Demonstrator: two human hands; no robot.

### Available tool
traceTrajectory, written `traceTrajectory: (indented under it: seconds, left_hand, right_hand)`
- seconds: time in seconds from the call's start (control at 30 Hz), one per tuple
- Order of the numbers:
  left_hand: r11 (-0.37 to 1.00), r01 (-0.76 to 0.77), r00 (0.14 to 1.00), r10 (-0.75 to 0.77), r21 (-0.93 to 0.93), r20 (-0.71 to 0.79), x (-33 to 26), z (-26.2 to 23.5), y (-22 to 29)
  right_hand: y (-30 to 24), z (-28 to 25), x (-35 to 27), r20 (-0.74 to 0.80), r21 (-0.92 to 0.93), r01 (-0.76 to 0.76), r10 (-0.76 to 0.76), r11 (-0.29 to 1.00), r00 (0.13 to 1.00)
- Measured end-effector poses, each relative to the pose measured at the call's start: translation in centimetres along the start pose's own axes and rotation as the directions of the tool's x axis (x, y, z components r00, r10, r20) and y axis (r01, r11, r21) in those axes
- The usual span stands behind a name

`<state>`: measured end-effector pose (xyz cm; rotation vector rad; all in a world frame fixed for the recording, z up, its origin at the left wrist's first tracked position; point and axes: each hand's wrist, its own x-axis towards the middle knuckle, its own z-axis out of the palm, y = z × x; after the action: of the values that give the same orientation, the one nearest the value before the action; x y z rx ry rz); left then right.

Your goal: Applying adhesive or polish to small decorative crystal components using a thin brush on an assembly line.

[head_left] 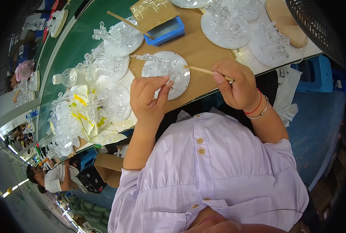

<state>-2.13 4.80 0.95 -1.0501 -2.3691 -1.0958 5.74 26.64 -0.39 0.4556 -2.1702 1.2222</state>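
"Head view, quick pass. Stick first: held where, pointing which way?"

"Held in the right hand (233, 83): thin wooden stick (200, 70), pinched between thumb and fingers near its dark end. Long axis mostly left-right, with the left end angled slightly away from the body. Free tip at the right side of the white disc (184, 83). Touching or just above? Cannot tell."

"Disc from there?"

"Left of the right hand, slightly farther out. Flat on the brown sheet (202, 50), beyond both hands. On it: clear ornate piece (161, 68), long arm lying roughly left-right along the far side, seemingly reaching the left rim."

"Left hand (151, 97), quickly."

"Nearer to the clear piece than the right. At the disc's near left rim, thumb and index bent close together, fingertips right by the piece. Pinching something small and see-through, or just resting? Cannot tell; mark unsure."

"Key relation?"

"Stick tip to the right of the left fingertips and a bit farther from the body, clear piece partly between. Tip aimed leftward, roughly in line with the long arm. Judged as the spacing to watch."

"Surroundings?"

"Just beyond the disc: blue tray (167, 37), second stick (128, 23) slanting across its left corner. More clear pieces (110, 64) off left. Done, next."
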Motion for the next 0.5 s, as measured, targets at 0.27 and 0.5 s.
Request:
traceTrajectory:
  seconds: [0.27,0.5]
  left_hand:
    - [1.0,-0.004,1.0,0.004,-0.01,-0.008,-0.1,0.1,-0.1]
    - [1.0,-0.001,1.0,0.001,0.001,-0.008,-0.1,0.1,0.0]
  right_hand:
    - [-1.2,-0.2,-0.7,0.027,-0.01,0.024,-0.024,1.0,0.999]
    - [-1.6,-0.1,-0.6,0.008,-0.059,0.077,-0.076,0.995,0.997]
